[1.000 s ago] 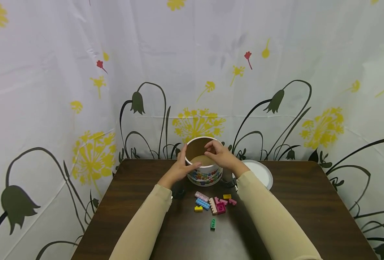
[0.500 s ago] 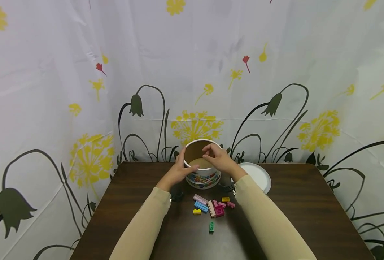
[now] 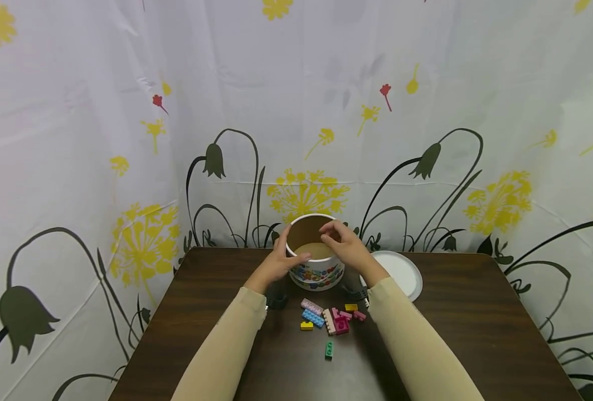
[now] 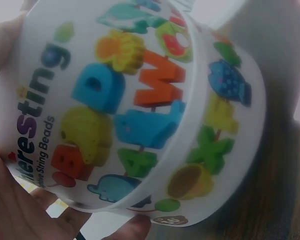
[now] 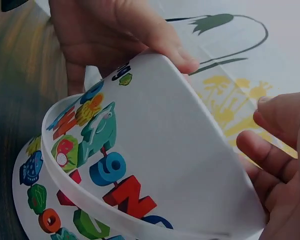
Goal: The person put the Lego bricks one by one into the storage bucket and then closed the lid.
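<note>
A round white tub (image 3: pixel 317 277), printed with colourful letters and animals, stands with its top uncovered in the head view. My left hand (image 3: pixel 275 264) holds its left side, thumb at the near rim and fingers along the outer wall. In the left wrist view, fingers curve beside the printed wall (image 4: pixel 105 125). Over the right rim is my right hand (image 3: pixel 349 249), fingers loosely bent. The right wrist view has a gap between its thumb and fingers (image 5: pixel 262 150), with nothing seen in them. The tub's far wall shows bare inside; part of the floor is hidden.
Several toy building bricks lie before the tub: light pink, a blue brick (image 3: pixel 312 318), yellow, cream, a magenta brick (image 3: pixel 342 325) and a green brick (image 3: pixel 329 350) nearest me. A white round lid (image 3: pixel 402 274) lies right of the tub. A patterned curtain (image 3: pixel 296 111) hangs behind the table (image 3: pixel 457 301).
</note>
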`<act>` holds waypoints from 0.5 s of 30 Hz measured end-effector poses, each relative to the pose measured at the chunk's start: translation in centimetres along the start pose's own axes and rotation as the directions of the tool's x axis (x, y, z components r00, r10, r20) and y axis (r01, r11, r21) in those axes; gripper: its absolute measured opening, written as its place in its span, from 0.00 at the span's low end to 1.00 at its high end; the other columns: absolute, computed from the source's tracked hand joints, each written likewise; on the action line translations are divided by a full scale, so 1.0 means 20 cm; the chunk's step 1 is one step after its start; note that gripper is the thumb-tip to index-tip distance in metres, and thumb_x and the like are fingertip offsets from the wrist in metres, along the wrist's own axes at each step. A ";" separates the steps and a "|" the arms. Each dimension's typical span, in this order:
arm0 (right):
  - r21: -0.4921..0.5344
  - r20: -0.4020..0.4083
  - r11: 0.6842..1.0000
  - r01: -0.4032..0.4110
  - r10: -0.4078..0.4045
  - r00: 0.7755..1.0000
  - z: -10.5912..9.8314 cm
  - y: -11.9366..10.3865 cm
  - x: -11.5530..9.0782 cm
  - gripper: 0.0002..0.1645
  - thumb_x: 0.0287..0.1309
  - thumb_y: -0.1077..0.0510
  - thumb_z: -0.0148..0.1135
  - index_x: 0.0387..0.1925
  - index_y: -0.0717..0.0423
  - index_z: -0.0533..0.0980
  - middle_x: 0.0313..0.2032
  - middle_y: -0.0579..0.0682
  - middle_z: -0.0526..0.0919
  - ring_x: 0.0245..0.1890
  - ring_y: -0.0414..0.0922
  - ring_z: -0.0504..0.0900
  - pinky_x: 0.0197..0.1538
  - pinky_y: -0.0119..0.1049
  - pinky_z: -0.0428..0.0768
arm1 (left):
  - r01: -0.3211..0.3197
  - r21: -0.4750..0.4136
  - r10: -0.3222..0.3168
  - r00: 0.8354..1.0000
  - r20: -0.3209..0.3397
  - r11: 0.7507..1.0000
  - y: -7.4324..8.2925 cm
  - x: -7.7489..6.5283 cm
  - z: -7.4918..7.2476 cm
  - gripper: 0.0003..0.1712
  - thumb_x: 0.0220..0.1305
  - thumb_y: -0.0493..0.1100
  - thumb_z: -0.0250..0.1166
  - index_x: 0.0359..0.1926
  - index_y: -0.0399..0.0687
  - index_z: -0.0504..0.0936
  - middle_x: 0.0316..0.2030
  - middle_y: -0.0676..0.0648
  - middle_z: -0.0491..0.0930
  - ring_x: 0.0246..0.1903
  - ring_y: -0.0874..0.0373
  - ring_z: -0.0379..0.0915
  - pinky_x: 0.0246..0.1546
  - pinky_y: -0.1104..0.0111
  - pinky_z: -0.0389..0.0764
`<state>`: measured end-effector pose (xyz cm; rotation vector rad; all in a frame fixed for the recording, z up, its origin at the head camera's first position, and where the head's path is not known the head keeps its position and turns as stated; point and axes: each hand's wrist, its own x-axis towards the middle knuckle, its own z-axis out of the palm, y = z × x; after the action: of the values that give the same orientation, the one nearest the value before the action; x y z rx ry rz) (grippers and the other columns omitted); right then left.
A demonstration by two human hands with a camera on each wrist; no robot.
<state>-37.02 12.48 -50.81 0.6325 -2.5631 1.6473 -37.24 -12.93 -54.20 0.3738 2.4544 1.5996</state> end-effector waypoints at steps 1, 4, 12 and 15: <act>0.006 -0.014 1.000 0.002 -0.002 1.000 -0.01 -0.01 -0.01 0.13 0.82 0.51 0.61 0.60 0.49 0.78 0.51 0.54 0.83 0.49 0.49 0.83 0.55 0.45 0.80 | 0.002 -0.009 -0.002 1.000 0.000 1.000 0.00 0.00 0.00 0.70 0.64 0.67 0.77 0.90 0.69 0.36 0.85 0.33 0.43 0.79 0.26 0.55 0.76 0.33 0.64; 0.033 -0.050 0.999 0.017 -0.015 0.999 -0.04 -0.02 -0.04 0.13 0.82 0.50 0.60 0.60 0.49 0.78 0.55 0.56 0.83 0.55 0.55 0.84 0.59 0.49 0.80 | 0.010 -0.024 -0.010 1.000 -0.001 1.000 0.02 0.01 0.01 0.70 0.64 0.67 0.77 0.89 0.72 0.37 0.85 0.36 0.43 0.80 0.28 0.54 0.77 0.33 0.63; 0.115 -0.088 0.993 -0.001 0.011 0.996 -0.05 -0.03 -0.25 0.16 0.82 0.48 0.61 0.61 0.52 0.79 0.59 0.55 0.84 0.62 0.57 0.83 0.65 0.50 0.79 | 0.019 -0.021 -0.019 1.000 -0.008 1.000 0.01 -0.01 0.01 0.68 0.66 0.64 0.76 0.90 0.69 0.37 0.85 0.33 0.42 0.80 0.27 0.53 0.77 0.32 0.62; 0.139 -0.096 0.990 -0.017 0.030 0.995 -0.04 -0.01 -0.35 0.16 0.81 0.50 0.63 0.60 0.53 0.79 0.57 0.55 0.85 0.60 0.56 0.83 0.63 0.42 0.81 | 0.013 -0.029 -0.013 1.000 -0.008 0.999 0.01 -0.02 0.01 0.69 0.65 0.64 0.77 0.90 0.67 0.37 0.85 0.33 0.41 0.81 0.27 0.52 0.78 0.33 0.61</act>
<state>-30.72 15.27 -51.87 0.5159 -2.4148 1.8268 -36.73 -12.79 -54.03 0.3462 2.4315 1.6332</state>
